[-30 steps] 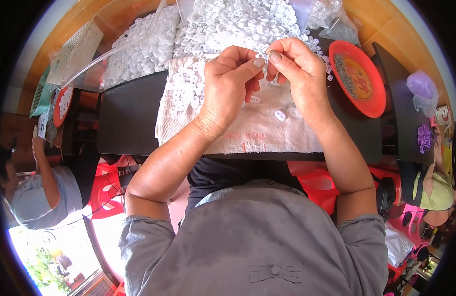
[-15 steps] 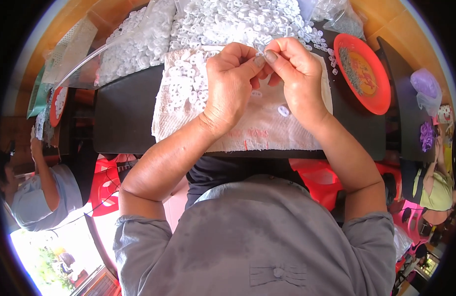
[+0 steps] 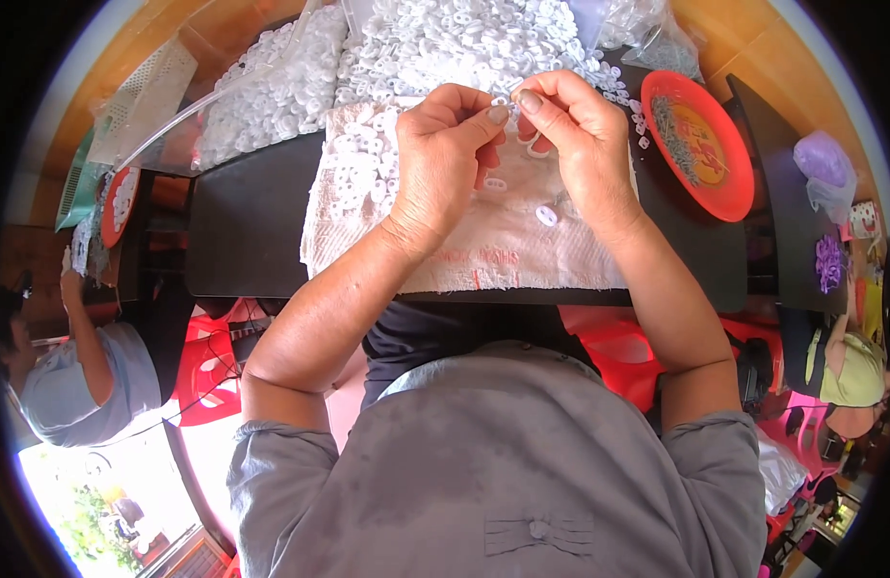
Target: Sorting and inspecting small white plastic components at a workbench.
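Observation:
Above the far part of a cream towel (image 3: 484, 275), my two hands meet almost fingertip to fingertip. My left hand (image 3: 443, 159) is closed, pinching a small white plastic piece with two holes (image 3: 500, 99) between thumb and fingers. My right hand (image 3: 585, 144) pinches thumb against forefinger right beside that piece; whatever it holds is too small to make out. Another white piece (image 3: 537, 148) shows under the right fingers, partly hidden. Two loose oval pieces, one a white oval piece (image 3: 547, 215), lie on the towel below. Many more white pieces (image 3: 363, 173) are heaped at the towel's left.
A big pile of white pieces (image 3: 455, 48) covers the far table, beside a clear bag of pieces (image 3: 267, 96). To the right stands a red plate (image 3: 729, 183) with thin grey metal bits (image 3: 671, 135). Other people sit at tables left and right; red chairs (image 3: 618, 356) stand below.
My fingertips have drawn slightly apart, and the white piece in my left fingers shows more clearly. The whole view has shifted a little.

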`<state>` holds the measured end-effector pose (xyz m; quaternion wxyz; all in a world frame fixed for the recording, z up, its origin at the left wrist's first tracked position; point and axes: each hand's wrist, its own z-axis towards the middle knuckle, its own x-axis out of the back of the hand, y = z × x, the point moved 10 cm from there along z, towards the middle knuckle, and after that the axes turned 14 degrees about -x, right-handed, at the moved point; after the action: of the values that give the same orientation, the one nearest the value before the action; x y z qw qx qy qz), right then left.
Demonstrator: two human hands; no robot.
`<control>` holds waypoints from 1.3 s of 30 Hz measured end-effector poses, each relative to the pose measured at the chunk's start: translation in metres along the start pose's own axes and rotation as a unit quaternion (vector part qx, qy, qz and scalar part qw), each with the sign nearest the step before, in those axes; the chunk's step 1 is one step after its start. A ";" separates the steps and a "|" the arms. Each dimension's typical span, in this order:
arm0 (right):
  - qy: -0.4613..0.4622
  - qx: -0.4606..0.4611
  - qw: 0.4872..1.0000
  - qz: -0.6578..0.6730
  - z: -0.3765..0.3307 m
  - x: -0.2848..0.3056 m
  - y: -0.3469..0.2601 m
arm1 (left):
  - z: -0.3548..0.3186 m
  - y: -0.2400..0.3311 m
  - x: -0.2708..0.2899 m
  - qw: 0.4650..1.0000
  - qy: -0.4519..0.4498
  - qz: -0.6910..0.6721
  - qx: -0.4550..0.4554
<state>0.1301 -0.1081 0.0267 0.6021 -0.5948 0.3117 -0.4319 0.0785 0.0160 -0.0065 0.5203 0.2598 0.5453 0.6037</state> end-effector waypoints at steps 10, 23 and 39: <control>0.006 0.022 0.998 -0.051 0.001 0.002 -0.005 | 0.001 0.005 -0.003 0.999 -0.027 0.042 -0.013; -0.034 -0.013 0.996 -0.083 0.001 -0.001 0.002 | 0.002 0.004 0.000 0.991 -0.059 0.121 -0.012; -0.053 -0.016 0.997 0.045 -0.005 -0.012 -0.011 | 0.000 0.006 0.000 0.998 -0.013 -0.050 -0.045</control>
<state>0.1191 -0.0985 0.0352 0.6273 -0.6116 0.3123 -0.3673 0.0763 0.0171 -0.0015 0.5676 0.2166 0.5233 0.5975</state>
